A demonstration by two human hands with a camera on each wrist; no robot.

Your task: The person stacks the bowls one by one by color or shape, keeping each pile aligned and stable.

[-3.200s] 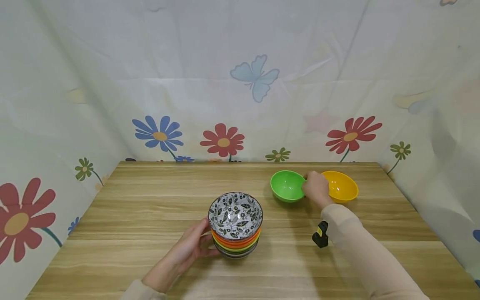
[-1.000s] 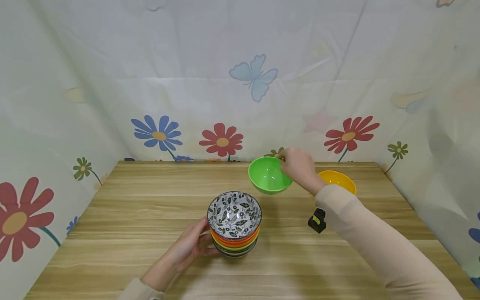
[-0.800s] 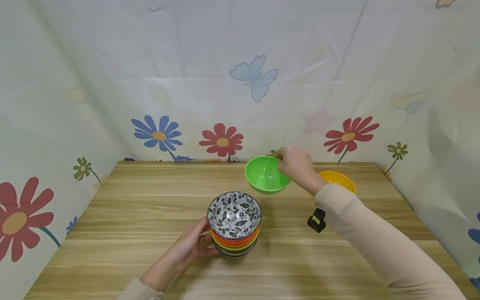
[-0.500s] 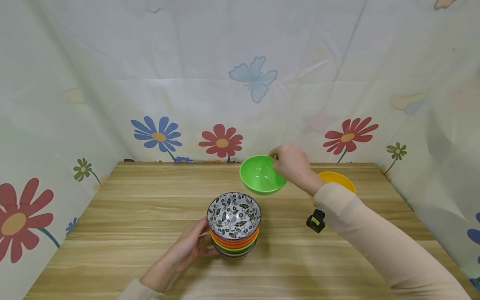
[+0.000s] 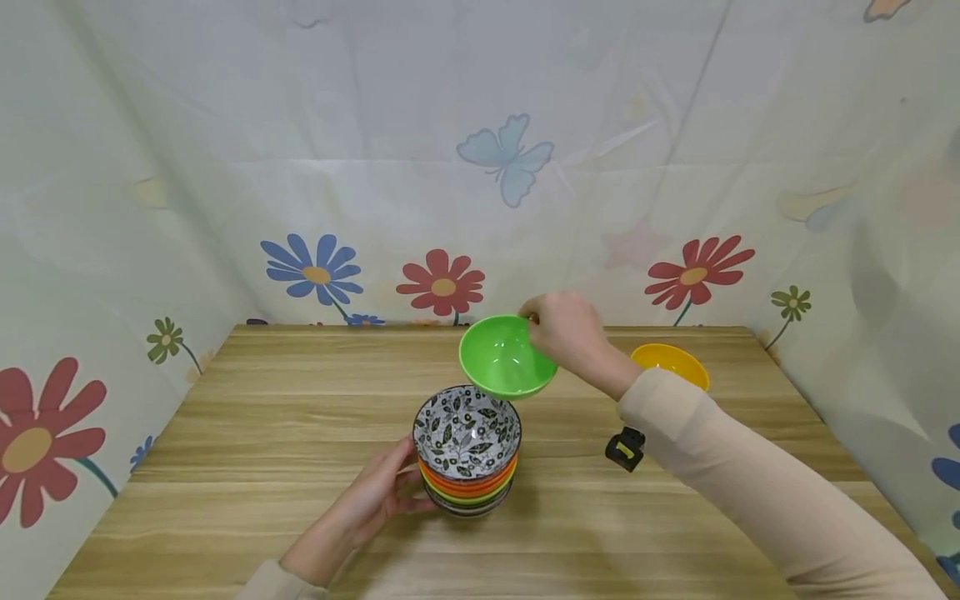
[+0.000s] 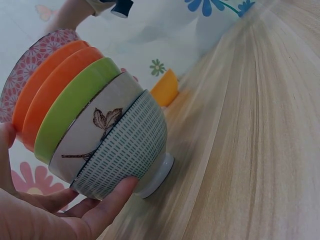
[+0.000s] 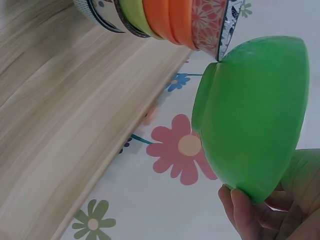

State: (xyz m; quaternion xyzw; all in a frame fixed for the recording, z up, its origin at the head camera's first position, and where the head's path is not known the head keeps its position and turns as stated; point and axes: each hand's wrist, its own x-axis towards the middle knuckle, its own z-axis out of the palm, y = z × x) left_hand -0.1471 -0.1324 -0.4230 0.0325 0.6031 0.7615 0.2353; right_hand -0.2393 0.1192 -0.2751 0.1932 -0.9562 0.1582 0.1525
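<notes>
A stack of several nested bowls (image 5: 467,450) stands on the wooden table, a black-and-white leaf-patterned one on top. In the left wrist view, orange bowls, a lime-green bowl (image 6: 75,102) and a teal-dashed bottom bowl (image 6: 127,150) show below it. My left hand (image 5: 382,483) holds the stack's left side, fingers low on the bottom bowl, thumb higher up. My right hand (image 5: 568,333) pinches a bright green bowl (image 5: 504,358) by its right rim, raised and tilted. It overlaps the back right rim of the stack in the head view; in the right wrist view its foot is right beside the top bowl's rim.
An orange-yellow bowl (image 5: 671,362) sits at the table's back right, partly behind my right forearm. A small black device (image 5: 625,450) is at my right cuff. A flower-printed white curtain (image 5: 480,200) hangs behind the table (image 5: 300,400) and at both sides.
My right hand has lifted the green bowl off the table beside the orange-yellow bowl and carried it left to the stack. The left hand and stack have stayed in place.
</notes>
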